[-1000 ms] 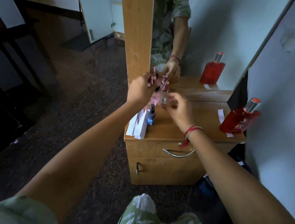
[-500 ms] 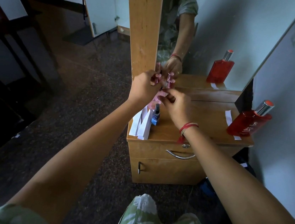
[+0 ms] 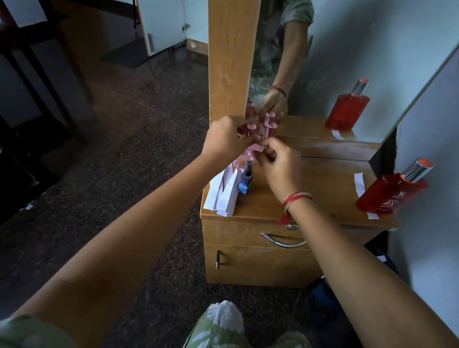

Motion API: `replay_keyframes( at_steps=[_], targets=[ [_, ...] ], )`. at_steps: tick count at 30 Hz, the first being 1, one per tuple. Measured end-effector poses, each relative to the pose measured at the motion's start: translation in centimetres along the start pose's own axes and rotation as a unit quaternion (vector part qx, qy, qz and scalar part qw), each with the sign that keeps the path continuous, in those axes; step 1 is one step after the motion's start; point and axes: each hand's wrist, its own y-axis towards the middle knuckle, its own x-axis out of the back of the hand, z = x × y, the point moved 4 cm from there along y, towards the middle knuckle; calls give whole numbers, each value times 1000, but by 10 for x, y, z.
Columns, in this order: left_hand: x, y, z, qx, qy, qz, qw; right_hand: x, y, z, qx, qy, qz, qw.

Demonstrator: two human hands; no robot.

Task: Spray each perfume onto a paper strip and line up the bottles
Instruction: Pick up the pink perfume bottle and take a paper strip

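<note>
Fingers (image 3: pixel 266 149): right-hand tips are curled and pressed together, pinching at the front of the pink perfume bottle (image 3: pixel 250 151).
Left hand (image 3: pixel 227 138): grips the same bottle near its pink cap, fingers curled round it.
Right hand (image 3: pixel 278 165): centre of frame, touching the left hand.
Pink bottle position: held above the cabinet top (image 3: pixel 325 185), just before the mirror.
Blue bottle (image 3: pixel 246 179): upright, beside the paper strips (image 3: pixel 221 191).
Red bottle (image 3: pixel 392 191): right edge, standing on a strip.

Mostly hidden behind left hand (image 3: pixel 228 137) and right hand (image 3: pixel 276 168): pink perfume bottle (image 3: pixel 250 151). Label half covered. Unclear whether right fingertips (image 3: pixel 261 148) pinch anything.
</note>
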Motion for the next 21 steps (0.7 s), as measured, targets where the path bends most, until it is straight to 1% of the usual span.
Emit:
replay_keyframes(
  at_steps=[6,9,13,16,19,21],
  targets=[
    [-7,-4,12,27,-31,30,999,0,-1,-3,5,16,-26,1000],
    [-7,-5,12,18,-42,45,998,-1,-3,-4,3,15,-20,1000],
    [-6,-8,12,1,-27,61,998,-4,-3,-5,-5,13,-3,1000],
    [-7,-12,21,7,-41,43,998,-3,-4,-7,-22,27,-6,999],
    [-1,-13,25,17,-46,8,999,7,-4,-3,-26,42,-63,997],
    [7,-11,23,19,-45,-9,999,14,-4,1,-23,56,-80,995]
  ],
)
